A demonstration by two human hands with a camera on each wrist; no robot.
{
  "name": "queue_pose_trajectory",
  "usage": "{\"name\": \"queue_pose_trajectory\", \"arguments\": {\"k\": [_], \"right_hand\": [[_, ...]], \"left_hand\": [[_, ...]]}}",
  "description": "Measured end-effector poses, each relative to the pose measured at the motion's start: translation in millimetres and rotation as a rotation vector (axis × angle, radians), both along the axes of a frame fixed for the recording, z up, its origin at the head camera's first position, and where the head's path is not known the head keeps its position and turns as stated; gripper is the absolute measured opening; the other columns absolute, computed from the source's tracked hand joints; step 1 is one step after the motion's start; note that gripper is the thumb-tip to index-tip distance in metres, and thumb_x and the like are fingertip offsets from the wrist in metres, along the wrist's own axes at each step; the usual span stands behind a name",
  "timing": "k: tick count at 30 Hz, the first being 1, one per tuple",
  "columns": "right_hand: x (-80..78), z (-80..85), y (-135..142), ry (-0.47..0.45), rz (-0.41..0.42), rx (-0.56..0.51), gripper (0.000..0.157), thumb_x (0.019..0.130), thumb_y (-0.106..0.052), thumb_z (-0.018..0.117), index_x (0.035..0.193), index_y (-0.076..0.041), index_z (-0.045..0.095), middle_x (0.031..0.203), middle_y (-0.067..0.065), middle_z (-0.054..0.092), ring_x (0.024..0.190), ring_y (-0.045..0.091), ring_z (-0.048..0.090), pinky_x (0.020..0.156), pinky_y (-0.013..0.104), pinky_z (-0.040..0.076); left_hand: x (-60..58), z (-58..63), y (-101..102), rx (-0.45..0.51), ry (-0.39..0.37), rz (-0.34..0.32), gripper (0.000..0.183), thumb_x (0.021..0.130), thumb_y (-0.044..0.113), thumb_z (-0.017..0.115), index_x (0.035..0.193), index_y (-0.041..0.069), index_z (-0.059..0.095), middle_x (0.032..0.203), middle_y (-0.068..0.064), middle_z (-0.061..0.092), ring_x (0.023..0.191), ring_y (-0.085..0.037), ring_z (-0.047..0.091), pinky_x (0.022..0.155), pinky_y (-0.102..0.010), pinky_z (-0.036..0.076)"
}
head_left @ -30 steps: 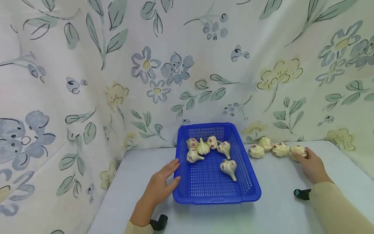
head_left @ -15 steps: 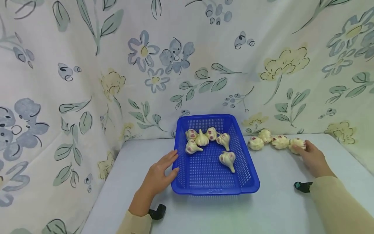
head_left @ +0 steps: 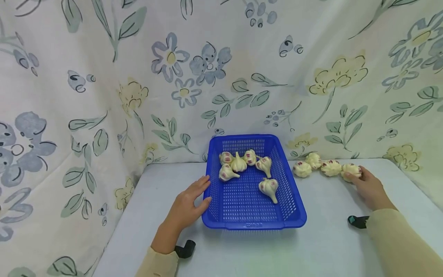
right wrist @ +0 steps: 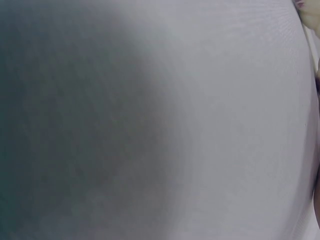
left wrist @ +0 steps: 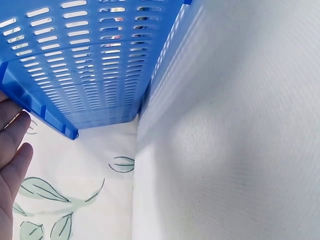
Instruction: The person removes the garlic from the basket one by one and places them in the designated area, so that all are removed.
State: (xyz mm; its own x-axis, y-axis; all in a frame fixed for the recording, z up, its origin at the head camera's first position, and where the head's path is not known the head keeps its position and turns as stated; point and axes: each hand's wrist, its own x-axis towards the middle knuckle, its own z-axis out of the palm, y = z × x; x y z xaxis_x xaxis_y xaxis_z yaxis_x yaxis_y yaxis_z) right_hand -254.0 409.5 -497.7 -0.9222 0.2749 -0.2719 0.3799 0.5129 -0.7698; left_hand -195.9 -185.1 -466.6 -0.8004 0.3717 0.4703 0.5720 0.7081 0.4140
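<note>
A blue plastic basket stands on the table with several garlic bulbs inside, most grouped toward its back left. My left hand rests against the left rim, fingers extended; in the left wrist view its fingertips are right at the rim's edge. Far to the right, my right hand holds the rightmost of several knobbly cream garlic bulbs, its thumb and fingers around this purple-streaked garlic bulb. The right wrist view shows mostly blurred white tabletop, with a sliver of a bulb at the top right corner.
Beside the basket's right side, more garlic bulbs lie in a loose row near the back table edge. A floral curtain hangs behind and to the left of the white table.
The head view has shifted slightly, so everything sits higher in the picture. Both hands keep their places, the left at the basket rim and the right on the garlic bulb.
</note>
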Motion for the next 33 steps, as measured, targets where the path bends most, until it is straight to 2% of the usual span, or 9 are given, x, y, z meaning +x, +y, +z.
{"name": "queue_pose_trajectory", "arguments": {"k": [8,17,25,33], "right_hand": [[-0.2,-3.2,0.4,0.004,-0.013,-0.028,0.104,0.092,-0.069,0.044,0.155,-0.007,-0.011,0.159,0.027,-0.010,0.144,0.055,0.000,0.112,0.070,0.017],[-3.5,-5.3,6.1,0.015,0.025,-0.043,0.104,0.092,-0.068,0.044,0.154,-0.008,-0.014,0.159,0.027,-0.012,0.144,0.055,-0.002,0.112,0.071,0.015],[-4.6,-5.4,7.5,-0.006,0.041,0.000,0.110,0.088,-0.074,0.042,0.154,-0.007,-0.014,0.158,0.029,-0.011,0.143,0.056,-0.002,0.111,0.073,0.016],[-3.2,-5.3,4.8,0.003,0.046,-0.031,0.107,0.091,-0.070,0.044,0.154,-0.008,-0.015,0.159,0.027,-0.012,0.144,0.055,-0.002,0.111,0.072,0.015]], "left_hand": [[0.7,0.9,0.2,-0.001,-0.003,-0.009,0.048,0.096,0.029,0.060,0.140,0.009,0.056,0.151,0.000,0.048,0.138,-0.021,0.047,0.110,-0.042,0.043],[1.3,3.7,1.5,-0.004,-0.029,0.001,0.049,0.096,0.029,0.060,0.141,0.010,0.055,0.151,0.000,0.047,0.139,-0.021,0.046,0.110,-0.042,0.042],[0.5,4.0,2.0,-0.012,-0.044,0.021,0.049,0.096,0.030,0.060,0.141,0.011,0.054,0.152,0.002,0.046,0.139,-0.020,0.045,0.111,-0.042,0.042],[1.8,3.7,1.6,-0.011,-0.051,0.027,0.049,0.096,0.030,0.060,0.142,0.012,0.054,0.152,0.002,0.046,0.139,-0.020,0.045,0.111,-0.042,0.042]]}}
